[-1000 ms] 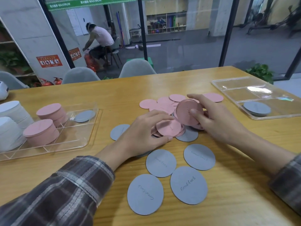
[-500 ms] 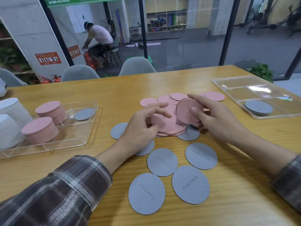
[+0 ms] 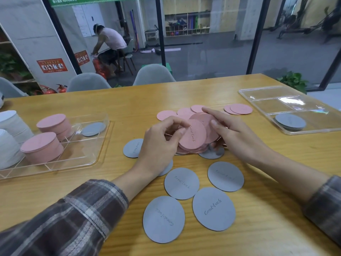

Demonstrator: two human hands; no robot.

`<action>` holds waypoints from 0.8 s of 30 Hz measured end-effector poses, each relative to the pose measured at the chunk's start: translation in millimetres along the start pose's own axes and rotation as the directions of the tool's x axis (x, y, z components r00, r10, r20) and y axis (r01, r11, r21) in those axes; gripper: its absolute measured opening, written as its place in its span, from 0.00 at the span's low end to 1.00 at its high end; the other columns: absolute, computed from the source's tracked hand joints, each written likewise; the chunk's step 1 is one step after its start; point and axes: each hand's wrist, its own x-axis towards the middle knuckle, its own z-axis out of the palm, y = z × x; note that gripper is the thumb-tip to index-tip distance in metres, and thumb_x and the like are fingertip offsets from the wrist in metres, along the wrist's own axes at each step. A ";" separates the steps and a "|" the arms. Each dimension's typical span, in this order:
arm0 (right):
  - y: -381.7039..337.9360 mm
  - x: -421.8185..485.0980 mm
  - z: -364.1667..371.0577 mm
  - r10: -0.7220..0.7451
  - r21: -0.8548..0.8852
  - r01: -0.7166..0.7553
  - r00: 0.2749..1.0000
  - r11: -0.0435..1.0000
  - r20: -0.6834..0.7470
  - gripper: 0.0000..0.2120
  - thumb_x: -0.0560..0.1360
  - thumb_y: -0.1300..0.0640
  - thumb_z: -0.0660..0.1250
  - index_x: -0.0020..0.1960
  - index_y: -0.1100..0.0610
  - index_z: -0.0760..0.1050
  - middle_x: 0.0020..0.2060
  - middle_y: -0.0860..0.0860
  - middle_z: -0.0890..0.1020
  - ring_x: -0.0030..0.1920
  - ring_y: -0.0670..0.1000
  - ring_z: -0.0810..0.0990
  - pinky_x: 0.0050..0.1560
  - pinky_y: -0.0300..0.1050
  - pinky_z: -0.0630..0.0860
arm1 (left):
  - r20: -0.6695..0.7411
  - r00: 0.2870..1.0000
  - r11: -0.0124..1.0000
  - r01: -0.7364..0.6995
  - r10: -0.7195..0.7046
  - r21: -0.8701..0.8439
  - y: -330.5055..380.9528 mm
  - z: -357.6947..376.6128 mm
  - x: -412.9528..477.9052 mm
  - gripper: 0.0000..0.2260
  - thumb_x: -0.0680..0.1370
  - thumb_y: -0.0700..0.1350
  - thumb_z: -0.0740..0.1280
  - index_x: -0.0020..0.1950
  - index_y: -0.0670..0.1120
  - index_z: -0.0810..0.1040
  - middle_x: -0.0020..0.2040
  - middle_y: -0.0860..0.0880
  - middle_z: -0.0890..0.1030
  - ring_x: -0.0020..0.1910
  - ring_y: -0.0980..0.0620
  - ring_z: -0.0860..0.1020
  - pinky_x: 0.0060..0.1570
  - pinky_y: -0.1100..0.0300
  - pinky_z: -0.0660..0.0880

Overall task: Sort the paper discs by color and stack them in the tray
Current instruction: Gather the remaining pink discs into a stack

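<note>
My left hand (image 3: pixel 160 145) pinches a pink disc (image 3: pixel 192 136) by its edge and holds it tilted above the table's middle. Beside it, my right hand (image 3: pixel 238 137) grips a small stack of pink discs (image 3: pixel 206 121) between thumb and fingers. More pink discs (image 3: pixel 240 109) lie loose behind the hands. Several grey discs (image 3: pixel 214 208) marked "Good luck" lie in front of them. The left clear tray (image 3: pixel 88 161) holds two tall pink stacks (image 3: pixel 41 146) and one grey disc (image 3: pixel 93 128). A grey stack (image 3: pixel 290 121) sits in the right clear tray (image 3: pixel 313 130).
White stacks (image 3: pixel 11 137) stand at the far left edge of the wooden table (image 3: pixel 267 218). Grey chairs (image 3: pixel 153 74) stand behind the table's far edge. Beyond the glass wall, a person sits on a stool.
My left hand has lifted a pink disc off the pile and raised it toward the stack in my right hand. Both hands sit slightly higher than before.
</note>
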 end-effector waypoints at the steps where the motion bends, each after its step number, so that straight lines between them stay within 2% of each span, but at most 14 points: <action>1: -0.5 -0.2 0.7 0.000 0.011 0.000 1.000 1.000 0.003 0.19 0.86 0.57 0.56 0.72 0.41 0.72 0.47 0.58 0.82 0.37 0.59 0.83 0.42 0.54 0.81 | -0.001 1.000 1.000 -0.002 0.002 -0.017 1.3 0.2 -0.3 0.06 0.80 0.39 0.73 0.53 0.49 0.84 0.46 0.55 0.85 0.42 0.56 0.82 0.44 0.62 0.79; 3: -0.8 -0.1 1.7 0.008 0.025 -0.008 1.000 1.000 0.014 0.19 0.86 0.56 0.56 0.71 0.40 0.72 0.47 0.58 0.82 0.39 0.61 0.83 0.42 0.55 0.81 | -0.019 1.000 0.999 0.003 -0.004 -0.050 3.7 0.8 -0.3 0.09 0.77 0.39 0.76 0.55 0.49 0.84 0.46 0.53 0.83 0.38 0.56 0.79 0.42 0.59 0.81; 5: -1.3 -0.3 3.4 0.025 0.022 -0.025 0.999 0.999 0.024 0.19 0.86 0.55 0.56 0.71 0.39 0.73 0.48 0.59 0.82 0.38 0.58 0.82 0.43 0.55 0.81 | -0.038 0.999 0.998 0.016 -0.019 -0.067 4.8 1.9 0.1 0.10 0.76 0.39 0.78 0.54 0.48 0.83 0.43 0.51 0.81 0.37 0.54 0.79 0.40 0.58 0.82; 8: -4.0 -1.9 7.8 0.031 0.028 -0.032 0.999 0.999 0.041 0.18 0.86 0.55 0.55 0.73 0.43 0.71 0.46 0.61 0.82 0.37 0.54 0.81 0.46 0.59 0.80 | -0.085 0.996 1.000 0.005 -0.005 -0.011 6.1 5.5 0.4 0.09 0.75 0.40 0.78 0.53 0.48 0.83 0.42 0.51 0.81 0.40 0.54 0.81 0.40 0.65 0.78; 13: -10.5 -4.5 12.4 0.016 -0.016 -0.015 0.999 1.000 0.050 0.19 0.85 0.50 0.58 0.74 0.43 0.69 0.42 0.56 0.84 0.36 0.53 0.82 0.45 0.52 0.81 | -0.140 0.990 1.000 0.028 -0.027 0.009 7.8 11.5 1.8 0.07 0.76 0.40 0.77 0.49 0.48 0.82 0.40 0.55 0.81 0.40 0.58 0.80 0.42 0.69 0.75; 17: -17.7 -8.7 16.2 0.009 0.007 -0.010 0.998 1.000 0.062 0.22 0.82 0.53 0.65 0.75 0.45 0.68 0.43 0.62 0.84 0.35 0.56 0.81 0.40 0.49 0.83 | -0.167 0.984 0.998 0.058 -0.062 -0.029 6.1 11.5 2.1 0.07 0.77 0.39 0.76 0.49 0.48 0.81 0.39 0.56 0.80 0.38 0.60 0.79 0.40 0.65 0.76; 19: -19.5 -10.4 17.4 0.007 -0.013 -0.006 0.998 1.000 0.063 0.24 0.81 0.54 0.66 0.75 0.46 0.68 0.45 0.61 0.84 0.36 0.55 0.83 0.39 0.45 0.83 | -0.173 0.983 0.997 0.063 -0.068 -0.036 4.7 10.6 2.8 0.07 0.77 0.39 0.76 0.48 0.49 0.81 0.39 0.55 0.81 0.38 0.59 0.78 0.39 0.64 0.76; 21: -19.1 -10.7 18.3 0.009 -0.021 -0.008 0.998 1.000 0.069 0.25 0.80 0.55 0.67 0.76 0.46 0.67 0.48 0.60 0.84 0.39 0.57 0.84 0.40 0.45 0.83 | -0.169 0.982 0.995 0.082 -0.090 -0.052 2.9 10.5 3.3 0.06 0.77 0.39 0.76 0.48 0.48 0.81 0.39 0.53 0.82 0.38 0.57 0.80 0.40 0.62 0.78; 24: -17.6 -9.1 18.1 0.012 -0.063 -0.007 0.998 0.998 0.064 0.25 0.80 0.55 0.67 0.76 0.46 0.67 0.46 0.60 0.84 0.38 0.58 0.84 0.36 0.42 0.82 | -0.154 0.982 0.993 0.095 -0.105 -0.072 1.5 11.4 3.1 0.05 0.77 0.40 0.75 0.47 0.47 0.81 0.40 0.52 0.84 0.39 0.51 0.83 0.42 0.53 0.82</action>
